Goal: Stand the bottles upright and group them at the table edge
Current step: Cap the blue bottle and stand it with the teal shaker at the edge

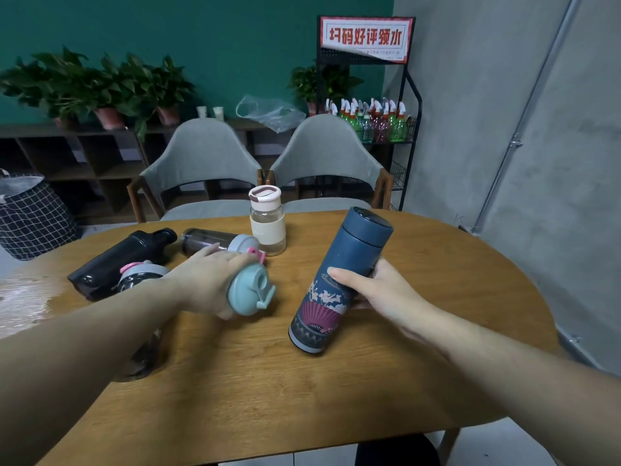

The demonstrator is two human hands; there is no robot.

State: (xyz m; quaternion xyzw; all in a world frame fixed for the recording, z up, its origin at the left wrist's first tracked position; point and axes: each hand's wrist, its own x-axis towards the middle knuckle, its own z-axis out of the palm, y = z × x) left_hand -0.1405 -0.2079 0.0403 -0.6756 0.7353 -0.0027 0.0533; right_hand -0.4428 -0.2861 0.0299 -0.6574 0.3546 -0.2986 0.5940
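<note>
My right hand grips a dark blue flask with a pink fan pattern, tilted with its base just above or on the wooden table. My left hand is closed around a bottle with a pale teal lid; its body is hidden under my hand and arm. A clear glass bottle with a pink lid stands upright near the far edge. A black bottle lies on its side at the left. A dark clear bottle with a grey lid lies behind my left hand. Another grey-lidded bottle shows beside my left wrist.
Two grey chairs stand against the table's far side. Behind them are a low shelf with potted plants and a black rack of spray bottles. A checked basket sits on the floor at the left.
</note>
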